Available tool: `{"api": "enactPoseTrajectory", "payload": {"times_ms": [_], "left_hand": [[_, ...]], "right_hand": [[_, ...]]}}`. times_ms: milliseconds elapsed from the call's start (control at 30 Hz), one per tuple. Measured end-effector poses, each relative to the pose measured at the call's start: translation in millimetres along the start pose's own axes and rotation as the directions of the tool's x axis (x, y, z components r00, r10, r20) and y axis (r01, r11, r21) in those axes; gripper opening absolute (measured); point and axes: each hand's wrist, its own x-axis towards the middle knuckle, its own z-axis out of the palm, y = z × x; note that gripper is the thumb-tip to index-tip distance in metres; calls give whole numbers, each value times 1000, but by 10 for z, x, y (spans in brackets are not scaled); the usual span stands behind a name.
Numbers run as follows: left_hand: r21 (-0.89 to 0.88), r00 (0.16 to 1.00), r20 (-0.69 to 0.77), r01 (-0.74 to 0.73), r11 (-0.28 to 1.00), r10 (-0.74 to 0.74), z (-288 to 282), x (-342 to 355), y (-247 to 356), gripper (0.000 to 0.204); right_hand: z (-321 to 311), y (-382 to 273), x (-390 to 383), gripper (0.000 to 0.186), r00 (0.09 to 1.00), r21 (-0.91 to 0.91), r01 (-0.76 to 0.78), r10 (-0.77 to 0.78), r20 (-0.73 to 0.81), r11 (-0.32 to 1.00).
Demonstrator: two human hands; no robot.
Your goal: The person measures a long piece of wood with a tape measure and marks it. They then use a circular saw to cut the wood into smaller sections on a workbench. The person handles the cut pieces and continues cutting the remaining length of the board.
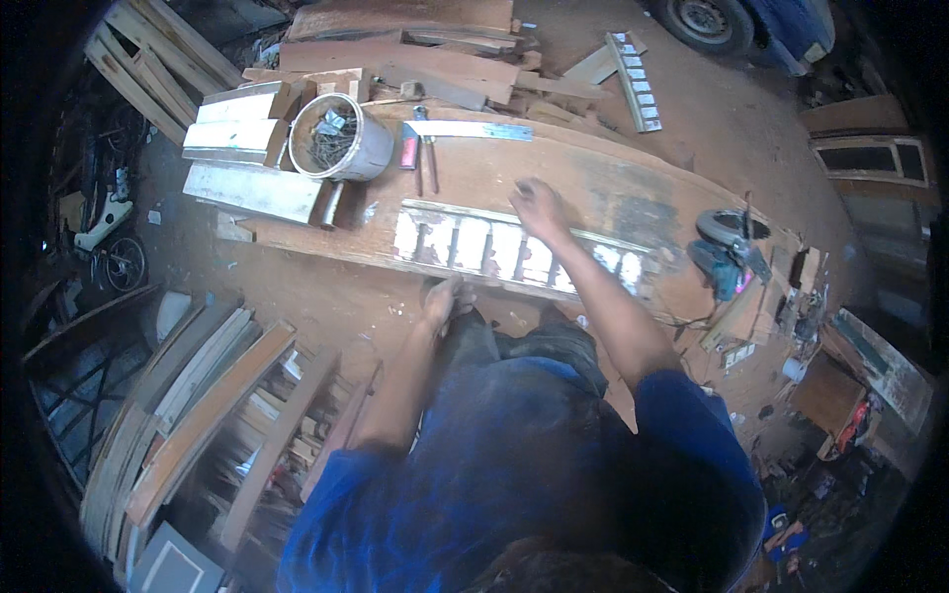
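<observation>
A long ladder-like wooden frame (504,249) with several pale, shiny panels between its crosspieces lies across the workbench in front of me. Over its far rail is my right hand (539,208), fingers curled closed; whatever they hold, if anything, is too small to make out. My left hand (445,301) is at the frame's near edge, left of its middle, with its fingers bent together and their contents hidden. Beyond the frame lie a hammer (431,163), a red-handled tool (409,148) and a flat handsaw (474,129).
A white bucket (371,148) of nails or metal scraps stands at the bench's left, beside white-faced boards (247,188). A power tool (727,257) sits at the right end. Planks (213,420) are stacked at lower left. A similar slatted frame (633,84) lies beyond the bench, near a vehicle wheel (704,22).
</observation>
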Motion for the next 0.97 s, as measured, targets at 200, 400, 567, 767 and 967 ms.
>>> {"api": "enactPoseTrajectory", "payload": {"times_ms": [200,400,567,767,967], "left_hand": [[421,981,-191,75,904,7,-1173,-283,607,60],[587,942,-297,53,808,154,-2734,-197,546,63],[838,989,-132,77,540,64,-2675,-282,1187,61],[834,982,191,-169,525,12,-2168,-126,1619,57],[891,893,428,-390,235,-139,-1654,213,1735,59]], "right_hand": [[1567,-863,2481,50,999,-227,38,-44,-21,973],[2530,-858,3466,66,977,-252,-212,198,-81,944],[2116,-606,3336,63,958,-44,-212,199,-205,976],[386,-623,1199,34,905,938,254,285,-316,234],[-1487,-1426,-2388,56,157,290,315,252,-955,904]]}}
